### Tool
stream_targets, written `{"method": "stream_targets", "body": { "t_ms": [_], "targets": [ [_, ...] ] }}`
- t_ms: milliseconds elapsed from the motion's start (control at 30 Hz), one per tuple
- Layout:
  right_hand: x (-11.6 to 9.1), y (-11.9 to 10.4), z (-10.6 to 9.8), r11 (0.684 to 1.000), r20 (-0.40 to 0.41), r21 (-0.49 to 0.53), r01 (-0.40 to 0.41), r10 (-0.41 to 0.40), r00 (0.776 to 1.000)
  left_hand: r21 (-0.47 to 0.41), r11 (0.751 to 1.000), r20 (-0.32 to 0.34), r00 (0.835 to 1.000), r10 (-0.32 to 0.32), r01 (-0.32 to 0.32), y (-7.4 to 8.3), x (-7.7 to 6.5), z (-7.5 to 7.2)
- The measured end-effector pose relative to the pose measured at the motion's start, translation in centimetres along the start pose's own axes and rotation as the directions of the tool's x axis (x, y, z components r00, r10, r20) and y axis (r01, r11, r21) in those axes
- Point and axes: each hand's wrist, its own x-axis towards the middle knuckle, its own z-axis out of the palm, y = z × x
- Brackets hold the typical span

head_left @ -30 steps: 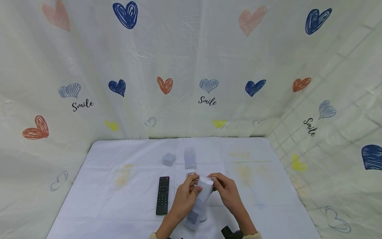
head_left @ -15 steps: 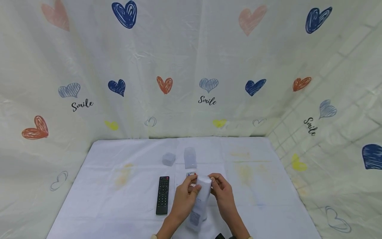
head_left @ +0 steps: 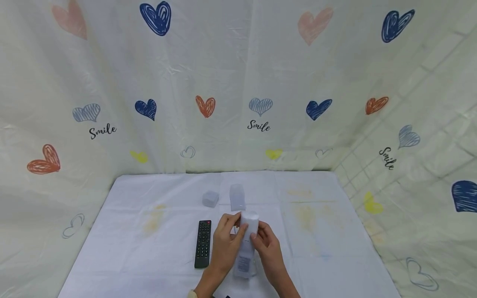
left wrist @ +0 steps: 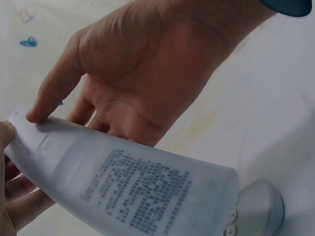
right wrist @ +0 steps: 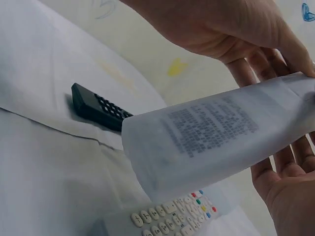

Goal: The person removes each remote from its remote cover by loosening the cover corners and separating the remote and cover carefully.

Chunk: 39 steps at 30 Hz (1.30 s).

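Observation:
A frosted, translucent remote-control sleeve (head_left: 243, 265) with a block of printed text hangs between my hands, its whiter upper end pointing away from me. My left hand (head_left: 225, 244) pinches that end from the left, thumb on top. From the right, my right hand (head_left: 270, 250) grips it slightly lower, also with the thumb on top. Whether a remote sits inside, I cannot tell. Beneath it in the right wrist view lies a white remote control (right wrist: 170, 216) with pale and coloured buttons, partly hidden. Left of the hands lies a black remote control (head_left: 203, 244).
A small translucent block-like piece (head_left: 210, 198) and a flat translucent sleeve (head_left: 237, 197) lie toward the back of the table. The table (head_left: 130, 248) has a white cloth. A curtain (head_left: 223, 62) printed with hearts hangs behind and at the sides.
Both hands have shifted left and slightly away from me with the sleeve. It has turned from a slant to nearly straight, and the right thumb now lies on its top face.

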Motion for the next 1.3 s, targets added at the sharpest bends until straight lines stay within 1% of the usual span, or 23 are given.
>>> {"method": "stream_targets", "body": {
  "t_ms": [67,133,167,233,300,333,367,467,500,533,567,600,633,800,967,1033,1100,1300],
  "targets": [
    [-0.1,0.2,0.2,1.000,-0.004,-0.016,0.010,-0.010,1.000,0.052,0.997,-0.008,0.999,0.049,-0.049,-0.1,0.1,-0.1],
    [-0.2,0.2,0.3,0.999,-0.010,-0.031,0.031,-0.031,0.999,0.131,0.985,-0.011,0.993,0.116,-0.114,-0.3,0.3,-0.2],
    [-0.2,0.2,0.4,0.998,-0.016,-0.044,0.043,-0.044,0.999,0.179,0.972,-0.012,0.987,0.157,-0.153,-0.3,0.4,-0.3],
    [-0.2,0.1,0.5,0.996,-0.032,-0.068,0.060,-0.062,0.998,0.277,0.931,-0.013,0.968,0.250,-0.236,-0.4,0.6,-0.5],
    [-0.3,0.0,0.6,0.994,-0.039,-0.078,0.074,-0.078,0.996,0.373,0.870,-0.020,0.935,0.355,-0.322,-0.5,0.8,-0.7],
    [-0.3,-0.1,0.7,0.994,-0.040,-0.080,0.078,-0.081,0.996,0.409,0.839,-0.025,0.914,0.405,-0.360,-0.5,1.0,-0.8],
    [-0.3,-0.2,0.7,0.993,-0.040,-0.081,0.082,-0.086,0.996,0.438,0.809,-0.030,0.892,0.450,-0.393,-0.6,1.1,-0.9],
    [-0.3,-0.4,0.9,0.991,-0.026,-0.088,0.099,-0.101,0.995,0.490,0.736,-0.046,0.829,0.557,-0.467,-0.7,1.6,-1.1],
    [-0.3,-0.4,0.9,0.990,-0.018,-0.094,0.104,-0.106,0.994,0.496,0.722,-0.052,0.813,0.579,-0.483,-0.7,1.7,-1.2],
    [-0.3,-0.4,1.0,0.989,-0.011,-0.099,0.113,-0.115,0.993,0.500,0.711,-0.054,0.802,0.595,-0.493,-0.7,1.9,-1.2],
    [-0.3,-0.4,1.0,0.987,-0.006,-0.103,0.123,-0.124,0.992,0.501,0.706,-0.056,0.795,0.604,-0.501,-0.7,2.0,-1.3],
    [-0.3,-0.4,1.0,0.986,0.000,-0.108,0.130,-0.131,0.991,0.499,0.704,-0.058,0.791,0.608,-0.505,-0.8,2.1,-1.3],
    [-0.3,-0.4,1.0,0.984,0.004,-0.114,0.135,-0.136,0.991,0.498,0.706,-0.058,0.793,0.606,-0.503,-0.8,2.1,-1.3],
    [-0.4,-0.1,0.8,0.981,0.007,-0.135,0.141,-0.141,0.990,0.492,0.742,-0.053,0.834,0.549,-0.456,-1.1,2.1,-1.3],
    [-0.6,0.0,0.5,0.980,0.009,-0.147,0.136,-0.136,0.991,0.472,0.789,-0.067,0.876,0.477,-0.394,-1.3,2.1,-1.2],
    [-0.6,0.0,0.5,0.980,0.009,-0.149,0.133,-0.133,0.991,0.451,0.813,-0.075,0.891,0.447,-0.369,-1.2,2.1,-1.2],
    [-0.7,-0.1,0.4,0.981,0.004,-0.148,0.125,-0.126,0.992,0.437,0.830,-0.086,0.902,0.422,-0.347,-1.2,2.1,-1.2],
    [-0.8,-0.1,0.2,0.984,0.004,-0.145,0.100,-0.100,0.995,0.403,0.869,-0.121,0.924,0.362,-0.287,-0.8,2.1,-1.3]
  ]
}}
